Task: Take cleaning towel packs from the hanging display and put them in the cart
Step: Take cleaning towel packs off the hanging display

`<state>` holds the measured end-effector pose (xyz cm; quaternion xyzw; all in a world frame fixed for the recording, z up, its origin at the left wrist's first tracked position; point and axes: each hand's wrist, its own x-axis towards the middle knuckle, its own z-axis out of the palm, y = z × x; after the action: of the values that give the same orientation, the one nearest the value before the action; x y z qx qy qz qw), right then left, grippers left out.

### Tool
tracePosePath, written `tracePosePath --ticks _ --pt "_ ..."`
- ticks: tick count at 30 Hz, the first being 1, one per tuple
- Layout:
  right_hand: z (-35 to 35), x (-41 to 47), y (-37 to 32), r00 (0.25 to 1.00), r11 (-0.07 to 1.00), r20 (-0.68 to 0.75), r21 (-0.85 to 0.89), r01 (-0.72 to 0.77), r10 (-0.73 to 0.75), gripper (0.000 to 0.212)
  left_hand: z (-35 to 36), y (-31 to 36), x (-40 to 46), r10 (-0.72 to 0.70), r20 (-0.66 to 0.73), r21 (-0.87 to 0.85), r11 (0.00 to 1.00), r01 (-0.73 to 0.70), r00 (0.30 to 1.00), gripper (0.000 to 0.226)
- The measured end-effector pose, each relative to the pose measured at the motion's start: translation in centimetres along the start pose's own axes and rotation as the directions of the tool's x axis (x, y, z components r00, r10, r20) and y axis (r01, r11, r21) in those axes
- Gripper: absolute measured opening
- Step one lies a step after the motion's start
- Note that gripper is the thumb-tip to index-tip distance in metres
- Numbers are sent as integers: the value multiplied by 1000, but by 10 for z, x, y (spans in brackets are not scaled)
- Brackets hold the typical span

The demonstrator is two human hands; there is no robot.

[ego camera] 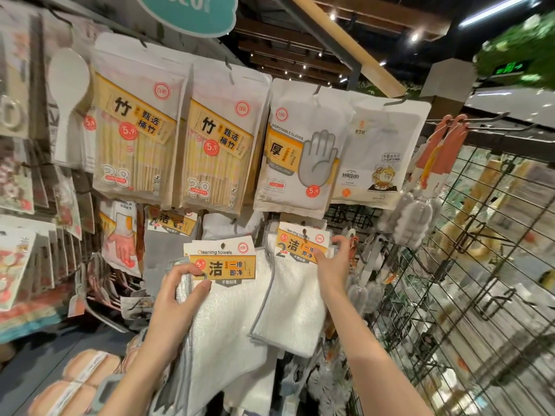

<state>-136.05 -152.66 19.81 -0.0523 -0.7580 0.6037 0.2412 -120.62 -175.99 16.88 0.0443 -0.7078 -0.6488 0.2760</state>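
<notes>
L hand pinches pack 1 by its card header, held low, prob. already off the hook. R hand grips pack 2 header at the hook to slide it off. Cart not in view.

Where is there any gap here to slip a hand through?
A dark gap lies right of the right hand, before the wire grid. Crowded: the towel packs, the left hand, and the bamboo packs above.
</notes>
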Motion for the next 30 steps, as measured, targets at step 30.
tracePosePath --ticks 30 --pt "-7 -45 -37 875 997 480 20 70 -71 28 0 12 -8 -1 13 -45 999 2 1000 18"
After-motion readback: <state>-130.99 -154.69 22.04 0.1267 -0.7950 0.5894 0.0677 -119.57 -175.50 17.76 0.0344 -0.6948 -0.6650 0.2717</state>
